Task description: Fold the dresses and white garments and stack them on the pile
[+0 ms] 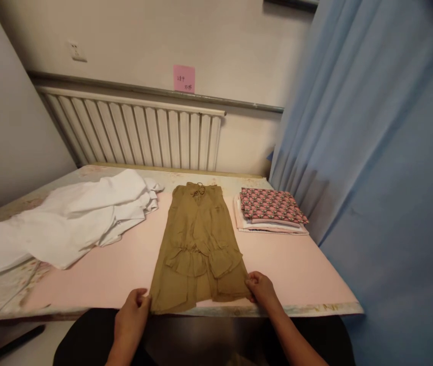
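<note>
An olive-brown garment (197, 229) lies lengthwise in front of me, with thin ties at its far end. Two gathered, ruffled ends lie across its lower part, and its near edge is split in the middle. My left hand (131, 315) is at the near left corner, fingers curled and pinched at the cloth's edge. On the other side, my right hand (261, 291) pinches the near right edge between thumb and fingers. The garment rests on a pink sheet (125, 269) that covers much of the table.
To the left is a crumpled white cloth (83, 213). Folded fabrics, a patterned red one (270, 206) on top, are stacked at the right. A blue curtain (353, 132) hangs along the right side. Behind the table are a radiator (144, 129) and a pink note (184, 79).
</note>
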### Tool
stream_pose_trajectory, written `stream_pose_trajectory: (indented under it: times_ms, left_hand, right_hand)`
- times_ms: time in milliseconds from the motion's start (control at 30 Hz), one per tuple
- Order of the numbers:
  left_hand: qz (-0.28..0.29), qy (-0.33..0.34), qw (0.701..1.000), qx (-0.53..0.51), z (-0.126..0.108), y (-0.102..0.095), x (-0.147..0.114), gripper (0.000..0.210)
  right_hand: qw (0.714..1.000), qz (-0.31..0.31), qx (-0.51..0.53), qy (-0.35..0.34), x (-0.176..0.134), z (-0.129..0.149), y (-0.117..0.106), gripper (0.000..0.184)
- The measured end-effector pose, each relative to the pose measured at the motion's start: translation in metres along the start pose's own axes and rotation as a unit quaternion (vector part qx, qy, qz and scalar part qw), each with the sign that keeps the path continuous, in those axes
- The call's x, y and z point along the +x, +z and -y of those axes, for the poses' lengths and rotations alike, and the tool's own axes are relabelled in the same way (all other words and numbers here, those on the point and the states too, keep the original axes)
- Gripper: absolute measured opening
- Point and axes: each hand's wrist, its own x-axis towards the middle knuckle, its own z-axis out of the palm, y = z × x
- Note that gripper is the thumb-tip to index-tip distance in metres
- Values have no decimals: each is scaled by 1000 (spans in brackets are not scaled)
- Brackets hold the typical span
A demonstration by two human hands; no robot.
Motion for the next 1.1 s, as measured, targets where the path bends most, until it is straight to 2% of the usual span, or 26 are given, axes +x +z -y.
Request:
stream_pose_trajectory:
  times_ms: [67,133,267,400,500,633,733,900,1100]
  left_hand:
    - [-36,82,994,56,-9,-1,-9,39]
    - [-46,157,984,69,-22,2,-22,39]
    - [13,227,972,60,-58,21,-48,30]
    - [150,178,972,24,-89,53,-65,25]
    - [204,171,964,0,-101,81,-69,19]
    - [207,160,965,-1,-103,110,-66,7]
    - [201,142,969,-2,-103,120,-65,3]
    - [189,147,971,19,-105,123,-68,7]
    - [180,145,973,-8,-102,121,-69,15]
  right_hand:
    - [1000,7,4,-6,-1,0,-1,21]
    - [1000,14,9,-11,-3,-1,-3,27]
    - [999,24,25,-13,-3,-1,-8,34]
    - [999,28,40,-9,-2,0,-10,34]
    - [999,29,44,-7,-3,2,-11,34]
    - [998,27,48,-6,-6,5,-11,34]
    - [998,31,53,-3,-7,7,-11,35]
    - [997,36,62,-3,-7,6,-11,36]
    - [997,30,70,10,-5,3,-8,32]
